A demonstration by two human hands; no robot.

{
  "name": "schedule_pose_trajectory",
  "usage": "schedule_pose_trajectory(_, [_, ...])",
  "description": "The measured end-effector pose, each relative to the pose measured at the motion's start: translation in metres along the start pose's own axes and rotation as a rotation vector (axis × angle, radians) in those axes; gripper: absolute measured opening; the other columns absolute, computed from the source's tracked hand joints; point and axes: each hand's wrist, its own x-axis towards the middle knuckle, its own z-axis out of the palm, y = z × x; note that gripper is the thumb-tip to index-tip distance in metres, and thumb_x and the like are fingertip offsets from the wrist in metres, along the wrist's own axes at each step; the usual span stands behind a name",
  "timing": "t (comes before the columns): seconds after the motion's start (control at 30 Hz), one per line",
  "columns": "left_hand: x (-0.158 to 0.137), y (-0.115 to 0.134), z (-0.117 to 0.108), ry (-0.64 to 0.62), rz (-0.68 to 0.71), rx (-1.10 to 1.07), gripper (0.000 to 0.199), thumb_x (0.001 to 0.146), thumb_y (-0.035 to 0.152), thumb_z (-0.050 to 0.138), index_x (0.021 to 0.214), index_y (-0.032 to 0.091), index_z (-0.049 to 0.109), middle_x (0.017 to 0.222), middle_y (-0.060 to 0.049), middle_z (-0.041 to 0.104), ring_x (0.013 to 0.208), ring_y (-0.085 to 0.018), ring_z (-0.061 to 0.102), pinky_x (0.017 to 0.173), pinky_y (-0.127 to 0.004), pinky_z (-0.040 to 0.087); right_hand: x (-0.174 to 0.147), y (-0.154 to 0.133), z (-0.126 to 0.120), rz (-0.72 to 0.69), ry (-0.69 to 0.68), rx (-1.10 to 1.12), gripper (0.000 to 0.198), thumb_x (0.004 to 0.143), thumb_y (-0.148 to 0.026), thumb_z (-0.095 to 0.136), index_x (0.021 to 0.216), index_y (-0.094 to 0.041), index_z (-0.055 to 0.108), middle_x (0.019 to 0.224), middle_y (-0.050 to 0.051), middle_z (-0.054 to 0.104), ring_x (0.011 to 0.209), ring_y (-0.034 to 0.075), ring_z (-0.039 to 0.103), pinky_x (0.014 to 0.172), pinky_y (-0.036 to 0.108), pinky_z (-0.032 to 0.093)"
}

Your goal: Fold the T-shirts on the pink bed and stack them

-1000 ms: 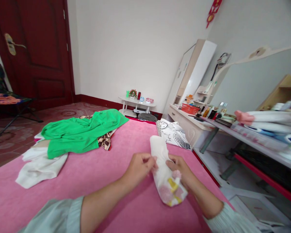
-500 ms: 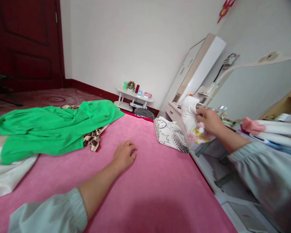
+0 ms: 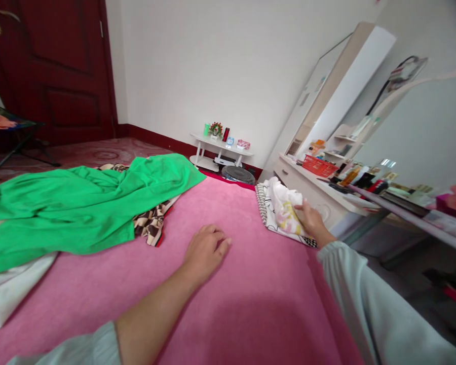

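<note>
My right hand (image 3: pixel 312 220) has hold of the near edge of a folded white garment with a yellow and pink print (image 3: pixel 287 205). This garment lies on top of a folded white cloth with black line drawings (image 3: pixel 264 208), at the bed's right edge. My left hand (image 3: pixel 207 252) rests palm down on the pink bedspread (image 3: pixel 228 284), fingers loosely apart, with nothing in it. To its left a green garment (image 3: pixel 95 197) is spread over a brown patterned cloth (image 3: pixel 152 225) and a white cloth (image 3: pixel 19 284).
Along the right side stands a dressing table (image 3: pixel 319 192) with a red basket (image 3: pixel 319 165), bottles and a mirror (image 3: pixel 421 132). Beyond the bed are a low white table (image 3: pixel 222 147) and a dark round lid-like object (image 3: pixel 238 175). A folding stool (image 3: pixel 21 126) stands near the dark red door (image 3: pixel 57 66).
My right hand has brought the white printed garment from above the dressing table down onto the folded black-and-white cloth. My left hand stays on the bedspread. The view has shifted right.
</note>
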Motion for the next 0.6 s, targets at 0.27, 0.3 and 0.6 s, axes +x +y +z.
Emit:
schedule_pose_trajectory(0.27, [0.000, -0.002, 0.002, 0.000, 0.009, 0.003, 0.018, 0.085, 0.026, 0.054, 0.089, 0.022, 0.071, 0.101, -0.004, 0.064, 0.100, -0.021, 0.055, 0.088, -0.032, 0.043, 0.003, 0.027, -0.017, 0.266, 0.120, 0.054, 0.048, 0.077, -0.015, 0.052, 0.124, -0.012, 0.061, 0.096, 0.012, 0.068, 0.075, 0.019, 0.063, 0.067, 0.027, 0.047])
schedule_pose_trajectory(0.3, [0.000, -0.002, 0.002, 0.000, 0.008, 0.004, 0.018, 0.085, 0.025, 0.054, 0.089, 0.022, 0.071, 0.102, -0.004, 0.064, 0.100, -0.021, 0.055, 0.088, -0.032, 0.043, 0.002, 0.029, -0.017, 0.294, 0.135, 0.045, 0.047, 0.078, -0.015, 0.051, 0.124, -0.013, 0.062, 0.096, 0.012, 0.068, 0.076, 0.020, 0.063, 0.067, 0.028, 0.047])
schedule_pose_trajectory(0.6, [-0.001, -0.002, 0.002, -0.002, -0.002, 0.002, 0.018, 0.083, 0.022, 0.055, 0.089, 0.024, 0.072, 0.102, -0.004, 0.064, 0.100, -0.021, 0.055, 0.090, -0.033, 0.043, -0.019, 0.002, 0.003, 0.181, 0.363, -0.196, 0.045, 0.089, -0.034, 0.045, 0.130, -0.016, 0.055, 0.138, 0.017, 0.045, 0.126, 0.034, 0.041, 0.099, 0.050, 0.036])
